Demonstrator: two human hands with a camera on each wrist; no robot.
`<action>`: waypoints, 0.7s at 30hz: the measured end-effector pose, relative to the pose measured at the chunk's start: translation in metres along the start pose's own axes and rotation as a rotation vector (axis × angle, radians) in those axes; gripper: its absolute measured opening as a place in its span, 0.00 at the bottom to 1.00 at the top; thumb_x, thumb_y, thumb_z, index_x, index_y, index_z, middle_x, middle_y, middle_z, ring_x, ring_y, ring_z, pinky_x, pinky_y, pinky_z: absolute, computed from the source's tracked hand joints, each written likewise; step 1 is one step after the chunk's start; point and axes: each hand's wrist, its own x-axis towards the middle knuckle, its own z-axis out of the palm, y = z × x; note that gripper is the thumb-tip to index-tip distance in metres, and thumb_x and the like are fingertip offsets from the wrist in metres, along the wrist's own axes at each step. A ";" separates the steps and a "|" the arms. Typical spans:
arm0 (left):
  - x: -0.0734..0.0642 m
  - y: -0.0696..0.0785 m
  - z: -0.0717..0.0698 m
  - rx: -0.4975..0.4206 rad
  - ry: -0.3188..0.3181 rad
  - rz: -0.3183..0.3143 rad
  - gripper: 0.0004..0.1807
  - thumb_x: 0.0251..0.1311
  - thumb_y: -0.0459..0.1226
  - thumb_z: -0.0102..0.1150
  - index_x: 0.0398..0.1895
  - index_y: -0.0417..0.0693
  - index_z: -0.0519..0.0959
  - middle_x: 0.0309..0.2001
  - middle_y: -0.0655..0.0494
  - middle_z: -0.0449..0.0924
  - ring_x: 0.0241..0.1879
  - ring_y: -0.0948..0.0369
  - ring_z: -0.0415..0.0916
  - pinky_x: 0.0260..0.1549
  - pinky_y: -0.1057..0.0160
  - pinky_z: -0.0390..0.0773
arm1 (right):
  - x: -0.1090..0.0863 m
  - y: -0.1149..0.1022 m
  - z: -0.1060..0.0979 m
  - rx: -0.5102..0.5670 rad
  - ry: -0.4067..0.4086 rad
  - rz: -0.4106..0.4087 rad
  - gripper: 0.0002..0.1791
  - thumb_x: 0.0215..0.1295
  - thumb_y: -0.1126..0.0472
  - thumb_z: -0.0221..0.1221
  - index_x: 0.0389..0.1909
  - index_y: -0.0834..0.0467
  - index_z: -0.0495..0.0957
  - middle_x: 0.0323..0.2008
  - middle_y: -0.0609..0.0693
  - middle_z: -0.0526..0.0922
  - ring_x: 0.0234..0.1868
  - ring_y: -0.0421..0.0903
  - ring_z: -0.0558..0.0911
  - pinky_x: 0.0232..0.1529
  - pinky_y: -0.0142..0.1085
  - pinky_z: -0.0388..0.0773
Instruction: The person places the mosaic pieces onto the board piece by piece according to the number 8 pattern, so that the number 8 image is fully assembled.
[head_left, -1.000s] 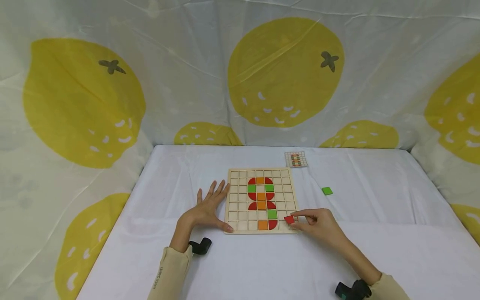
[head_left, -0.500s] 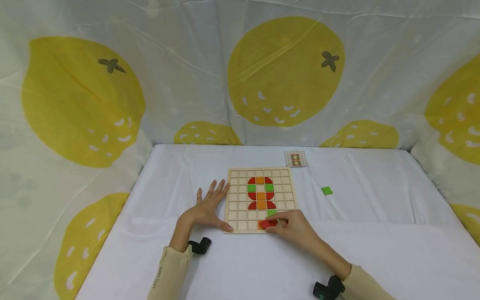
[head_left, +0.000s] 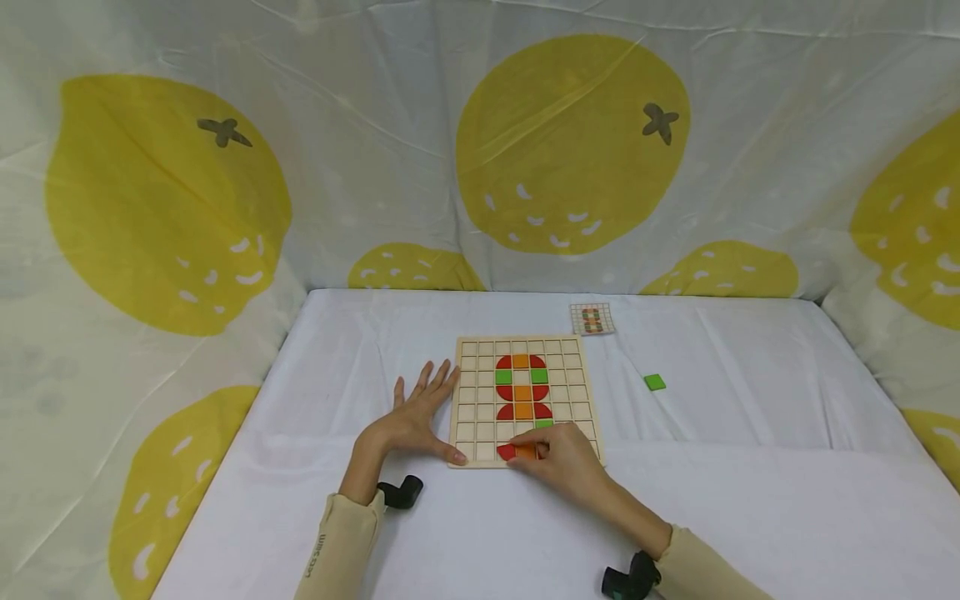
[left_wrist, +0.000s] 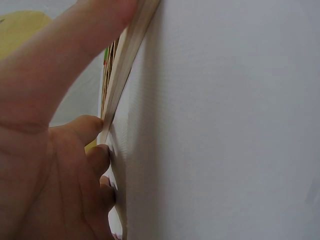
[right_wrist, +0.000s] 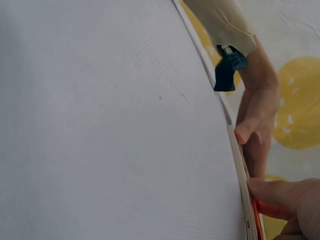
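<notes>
Flat on the white table lies a square wooden grid board (head_left: 480, 412) with red, orange and green tiles set in its cells. My left hand (head_left: 408, 425) rests spread at the board's left side, thumb on the near corner and fingertips at the left edge. Between thumb and index finger, my right hand (head_left: 570, 458) pinches a red tile (head_left: 506, 452) with a curved edge, over the near row, left of an orange tile (head_left: 527, 451). The fingers partly cover the near green tile (head_left: 543, 424) and hide cells beside it. In the right wrist view the right thumb (right_wrist: 272, 192) is at the board's edge.
A small pattern card (head_left: 592, 318) with a similar coloured figure lies behind the board. One loose green tile (head_left: 655, 382) lies to the board's right. A lemon-print cloth (head_left: 570, 150) hangs behind the table.
My right hand has carried the red tile leftward from the board's right side, past the orange tile in the near row. The left hand has stayed in place.
</notes>
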 end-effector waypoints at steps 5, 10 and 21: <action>0.000 0.000 0.000 0.001 -0.001 0.002 0.78 0.37 0.57 0.85 0.85 0.49 0.40 0.86 0.47 0.31 0.84 0.42 0.21 0.72 0.23 0.23 | 0.001 -0.001 0.002 -0.052 0.030 -0.014 0.13 0.51 0.55 0.79 0.38 0.52 0.93 0.11 0.36 0.61 0.16 0.29 0.57 0.20 0.24 0.49; 0.000 0.000 0.000 0.008 -0.002 -0.002 0.78 0.38 0.57 0.85 0.85 0.49 0.40 0.86 0.47 0.31 0.84 0.42 0.21 0.72 0.24 0.23 | 0.001 -0.002 0.002 -0.047 0.021 0.007 0.14 0.52 0.54 0.79 0.39 0.52 0.92 0.11 0.36 0.59 0.16 0.30 0.56 0.20 0.25 0.48; 0.000 0.002 -0.001 0.017 -0.001 -0.006 0.78 0.37 0.57 0.85 0.85 0.48 0.41 0.86 0.47 0.32 0.84 0.42 0.22 0.73 0.24 0.24 | -0.001 -0.001 0.002 -0.070 0.031 -0.013 0.13 0.56 0.54 0.77 0.42 0.52 0.92 0.12 0.36 0.61 0.17 0.30 0.58 0.20 0.25 0.49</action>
